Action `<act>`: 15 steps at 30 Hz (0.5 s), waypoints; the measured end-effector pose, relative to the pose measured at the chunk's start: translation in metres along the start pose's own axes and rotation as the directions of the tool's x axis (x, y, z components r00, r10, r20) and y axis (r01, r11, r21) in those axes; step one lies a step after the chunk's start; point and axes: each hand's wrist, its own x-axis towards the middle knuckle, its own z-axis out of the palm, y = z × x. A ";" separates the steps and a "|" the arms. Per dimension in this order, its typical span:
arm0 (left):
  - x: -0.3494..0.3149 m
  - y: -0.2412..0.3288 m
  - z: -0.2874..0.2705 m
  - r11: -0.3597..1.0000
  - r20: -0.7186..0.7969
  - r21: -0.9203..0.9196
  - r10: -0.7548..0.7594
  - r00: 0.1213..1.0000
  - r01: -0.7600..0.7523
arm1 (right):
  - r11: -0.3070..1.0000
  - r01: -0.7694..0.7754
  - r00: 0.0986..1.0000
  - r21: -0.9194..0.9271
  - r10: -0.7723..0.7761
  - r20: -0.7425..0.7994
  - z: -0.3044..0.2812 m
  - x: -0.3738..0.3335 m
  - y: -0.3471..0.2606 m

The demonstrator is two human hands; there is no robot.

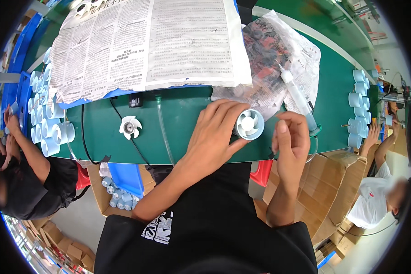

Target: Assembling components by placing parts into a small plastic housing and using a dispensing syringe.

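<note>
My left hand (214, 130) is closed around a light blue fan housing (260, 124), a short cylinder. Its end faces up and shows a white impeller (247, 123) inside. Just to the right, my right hand (291, 141) is raised with its fingers loosely bent and apart, touching nothing that I can see. A large clear syringe (299, 99) lies beyond it on crumpled plastic and paper. Left of my left forearm, a loose white impeller (130, 127) rests on the green table (102, 137).
Newspaper (150, 45) covers a blue-edged surface ahead. Light blue housings stand stacked at left (50, 123) and right (358, 100). A clear tube (163, 128) and black cables cross the table. Cardboard boxes (326, 192) flank me; one holds several housings (121, 196). Co-workers sit on both sides.
</note>
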 end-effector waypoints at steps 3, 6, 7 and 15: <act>0.001 -0.001 0.002 1.000 0.003 0.007 0.007 1.000 -0.007 | 0.945 0.160 0.976 -0.287 -0.108 0.189 0.002 0.007 -0.009; 0.003 -0.004 0.002 1.000 0.014 0.013 0.003 1.000 -0.003 | 0.863 0.237 0.959 -0.446 -0.135 0.249 0.013 0.011 -0.011; 0.003 -0.005 0.002 1.000 0.011 0.014 0.000 1.000 0.000 | 0.801 0.322 0.945 -0.504 -0.299 0.129 0.012 0.008 -0.005; -0.007 -0.013 -0.002 0.997 -0.102 -0.021 0.068 0.992 -0.071 | 0.941 0.209 0.910 -0.265 -0.287 -0.300 0.017 -0.015 0.043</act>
